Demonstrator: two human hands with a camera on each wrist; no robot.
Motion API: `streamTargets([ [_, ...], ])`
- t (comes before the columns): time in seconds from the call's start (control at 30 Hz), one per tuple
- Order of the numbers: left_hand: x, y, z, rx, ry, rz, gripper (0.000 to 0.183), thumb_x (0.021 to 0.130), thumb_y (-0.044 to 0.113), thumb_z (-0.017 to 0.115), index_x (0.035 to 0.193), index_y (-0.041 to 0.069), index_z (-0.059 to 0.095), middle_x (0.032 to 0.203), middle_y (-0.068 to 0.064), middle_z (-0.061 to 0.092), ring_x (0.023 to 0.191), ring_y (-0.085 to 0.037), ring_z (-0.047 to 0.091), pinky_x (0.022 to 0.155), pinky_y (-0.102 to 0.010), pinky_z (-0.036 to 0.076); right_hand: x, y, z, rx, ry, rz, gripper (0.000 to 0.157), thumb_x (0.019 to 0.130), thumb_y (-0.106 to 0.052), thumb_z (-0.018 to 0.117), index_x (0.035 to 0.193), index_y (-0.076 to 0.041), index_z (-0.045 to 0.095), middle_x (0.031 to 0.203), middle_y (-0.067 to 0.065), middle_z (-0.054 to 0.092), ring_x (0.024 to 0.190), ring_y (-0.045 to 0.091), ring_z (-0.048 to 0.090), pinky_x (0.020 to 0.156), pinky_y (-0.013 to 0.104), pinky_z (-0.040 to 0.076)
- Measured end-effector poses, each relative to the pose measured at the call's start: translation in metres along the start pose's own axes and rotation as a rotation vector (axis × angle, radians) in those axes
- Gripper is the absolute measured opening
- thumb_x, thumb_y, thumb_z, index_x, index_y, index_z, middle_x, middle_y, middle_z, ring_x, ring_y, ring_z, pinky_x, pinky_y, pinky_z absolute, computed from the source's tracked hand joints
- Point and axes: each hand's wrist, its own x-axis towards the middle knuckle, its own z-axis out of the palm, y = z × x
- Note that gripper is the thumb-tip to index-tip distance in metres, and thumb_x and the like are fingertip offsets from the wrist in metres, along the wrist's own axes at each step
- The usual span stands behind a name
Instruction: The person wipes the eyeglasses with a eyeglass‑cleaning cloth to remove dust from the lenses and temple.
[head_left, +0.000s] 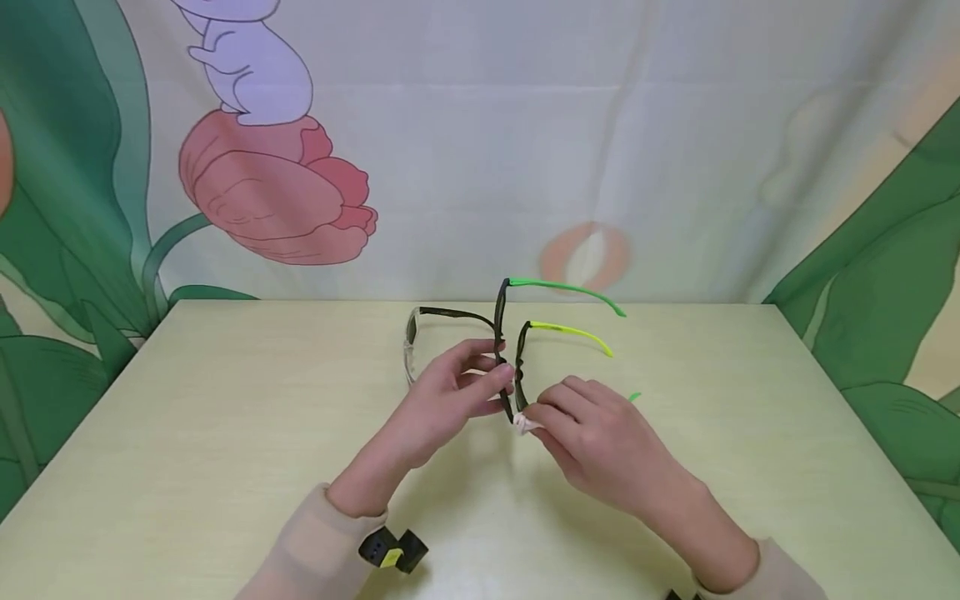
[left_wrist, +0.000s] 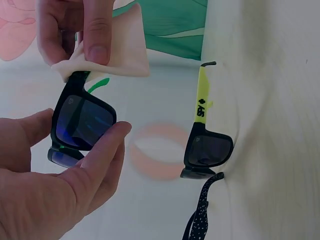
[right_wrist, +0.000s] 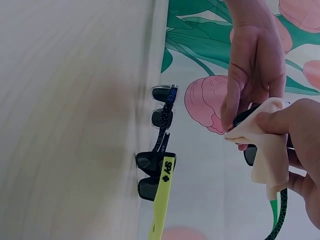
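My left hand (head_left: 450, 396) grips a pair of black-framed sunglasses (left_wrist: 82, 120) with green temples, raised above the table. In the left wrist view, its thumb and fingers hold the front frame across the dark bluish lenses. My right hand (head_left: 600, 433) pinches a pale pinkish cloth (left_wrist: 127, 45). Folded over the sunglasses' frame end near the hinge, the cloth hides that temple's start. The right wrist view shows the thumb pressing on the cloth (right_wrist: 270, 150), with its lower part hanging down.
Behind the hands, black sunglasses with yellow temples (right_wrist: 162, 195) rest on the table (head_left: 187, 433). Clear-framed sunglasses with dark speckled temples (right_wrist: 163, 117) lie to their left. A printed curtain (head_left: 465, 167) hangs at the table's back edge.
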Motion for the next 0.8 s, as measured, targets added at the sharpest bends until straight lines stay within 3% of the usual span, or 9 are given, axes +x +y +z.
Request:
streamTargets([
  [0.2,0.0002,-0.0022,0.0024,-0.032,0.015,0.005,0.047,0.102,0.009,0.065,0.144,-0.004,0.049,0.12,-0.021,0.058,0.104,-0.026,0.066,0.09,-0.041,0.059,-0.0022,-0.0021,0.0004,0.017,0.008,0.021,0.024,0.08,0.0,0.085,0.101,-0.004,0.074,0.093,0.002,0.067,0.083,0.018,0.062,0.073,0.027,0.055],
  [0.8,0.0034,-0.0037,-0.0047,-0.117,0.093,-0.041,0.055,0.099,0.005,0.068,0.149,0.0,0.044,0.12,-0.019,0.057,0.1,-0.023,0.068,0.092,-0.041,0.058,-0.0075,0.0066,-0.0086,0.057,-0.003,0.191,0.025,0.077,0.003,0.087,0.094,-0.01,0.076,0.091,-0.001,0.069,0.086,0.017,0.062,0.07,0.031,0.056],
])
